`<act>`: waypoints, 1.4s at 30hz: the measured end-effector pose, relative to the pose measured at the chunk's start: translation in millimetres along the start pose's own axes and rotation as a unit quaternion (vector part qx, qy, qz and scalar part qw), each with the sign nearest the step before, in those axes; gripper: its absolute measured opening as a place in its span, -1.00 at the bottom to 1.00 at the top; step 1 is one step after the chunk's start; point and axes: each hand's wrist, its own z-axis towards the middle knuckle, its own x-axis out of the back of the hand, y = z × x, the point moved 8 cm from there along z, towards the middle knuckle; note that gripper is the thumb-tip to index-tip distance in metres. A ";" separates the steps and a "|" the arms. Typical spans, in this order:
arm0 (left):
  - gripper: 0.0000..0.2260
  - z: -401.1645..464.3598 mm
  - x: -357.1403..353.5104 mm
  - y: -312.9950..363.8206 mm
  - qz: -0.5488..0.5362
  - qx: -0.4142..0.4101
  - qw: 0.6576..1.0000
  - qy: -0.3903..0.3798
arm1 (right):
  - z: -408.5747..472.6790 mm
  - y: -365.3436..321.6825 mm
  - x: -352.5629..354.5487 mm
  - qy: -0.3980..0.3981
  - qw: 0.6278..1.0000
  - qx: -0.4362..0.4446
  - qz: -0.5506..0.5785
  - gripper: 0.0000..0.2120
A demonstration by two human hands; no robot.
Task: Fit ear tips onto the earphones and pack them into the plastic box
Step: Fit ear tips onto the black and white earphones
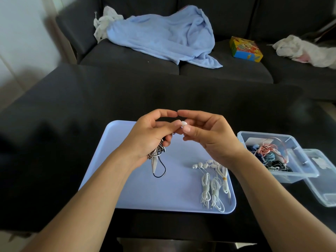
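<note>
Both hands meet above the lilac tray. My left hand grips a coiled black-and-white earphone, its cable loop and plug hanging down onto the tray. My right hand pinches a small white ear tip between thumb and forefinger, right against the left fingertips. Several white earphones lie bundled on the tray's right side. The clear plastic box stands to the right of the tray, holding several tangled coloured earphones.
The box's clear lid lies beside it at the far right. All sits on a black table. Behind it a dark sofa carries a blue towel, a colourful carton and crumpled white cloths.
</note>
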 end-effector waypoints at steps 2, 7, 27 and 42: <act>-0.80 -0.3 -2.6 -1.3 -0.025 0.017 0.999 -0.021 | -0.5 2.5 -5.0 -0.040 0.998 -0.019 0.037 -0.70; -0.59 -2.8 -8.3 -0.6 -0.037 0.029 0.998 -0.044 | -0.3 4.1 -7.0 -0.049 0.997 -0.021 0.052 -0.83; -0.89 -1.2 -2.9 -1.9 -0.002 0.021 1.000 -0.010 | 0.5 -3.0 -4.0 0.010 0.996 0.057 -0.075 -0.78; -0.78 -10.7 -26.0 12.1 -0.251 0.050 0.965 -0.055 | -21.1 10.4 -4.5 0.052 0.986 -0.111 0.117 -0.76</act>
